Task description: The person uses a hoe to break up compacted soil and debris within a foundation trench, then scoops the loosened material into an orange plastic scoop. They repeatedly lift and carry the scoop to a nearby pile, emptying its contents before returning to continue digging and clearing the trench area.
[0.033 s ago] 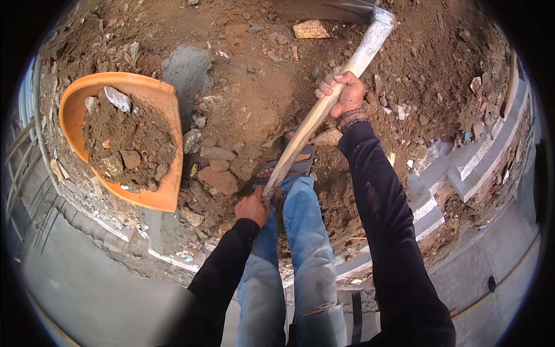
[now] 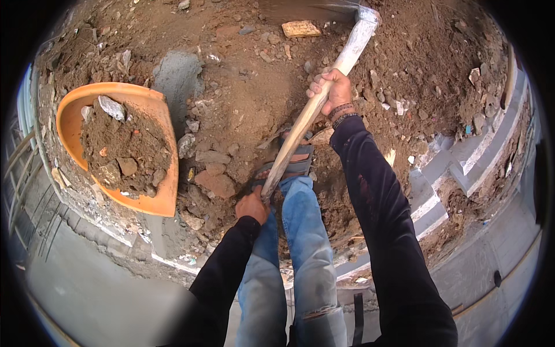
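Note:
Both my hands hold a hoe [image 2: 315, 110] with a long pale wooden handle, slanting from the lower middle up to the right. My right hand [image 2: 334, 92] is closed round the upper handle. Lower down, my left hand [image 2: 252, 207] grips the butt end beside my knee. The whitish head socket [image 2: 367, 15] is at the upper edge; the blade reaches left from it, blurred and partly out of view. Brown soil [image 2: 248, 104] lies beneath. To the left stands an orange scoop-shaped pan [image 2: 167, 194], heaped with soil and stones.
Several stones [image 2: 215, 184] lie between the pan and my sandalled foot [image 2: 298, 165]. A yellowish brick piece [image 2: 300, 29] sits by the blade. Grey stepped blocks [image 2: 430, 199] edge the soil at right. Thin metal rods [image 2: 49, 231] show at left, above a grey concrete floor [image 2: 87, 283].
The view has turned a little, so the soil, hoe head and right hand sit slightly farther left in the picture. Both hands keep their hold on the handle.

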Available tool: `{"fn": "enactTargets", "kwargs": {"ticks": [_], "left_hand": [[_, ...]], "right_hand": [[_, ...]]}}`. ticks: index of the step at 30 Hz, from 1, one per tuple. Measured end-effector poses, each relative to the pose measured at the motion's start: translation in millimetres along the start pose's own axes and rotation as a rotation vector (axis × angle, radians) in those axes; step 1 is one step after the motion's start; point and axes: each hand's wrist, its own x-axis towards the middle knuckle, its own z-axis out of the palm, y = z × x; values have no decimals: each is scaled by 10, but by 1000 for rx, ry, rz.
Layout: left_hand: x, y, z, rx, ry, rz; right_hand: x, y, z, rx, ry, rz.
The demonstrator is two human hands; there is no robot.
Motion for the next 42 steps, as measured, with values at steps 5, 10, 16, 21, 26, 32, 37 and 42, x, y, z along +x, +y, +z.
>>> {"fn": "enactTargets", "kwargs": {"ticks": [5,10,16,21,26,32,37,42], "left_hand": [[-391,-103,-227,94,-234,56],[-1101,-331,-588,264,-445,157],[-765,-236,-428,254,-247,99],[101,269,-133,181,-25,153],[-149,578,-359,88,-252,203],[-1213,62,-683,283,-318,192],[-1142,148,-577,312,-243,117],[-34,772,-526,314,49,226]], "right_hand": [[-550,133,-402,119,250,-16],[-1619,400,-758,208,491,30],[-1505,62,-608,270,163,-114],[-405,-569,-643,205,-81,-178],[-439,-549,-899,97,224,-36],[-1532,27,-872,279,430,84],[-1633,-151,-863,308,229,-20],[-621,-1007,-1109,393,-168,-181]]}}
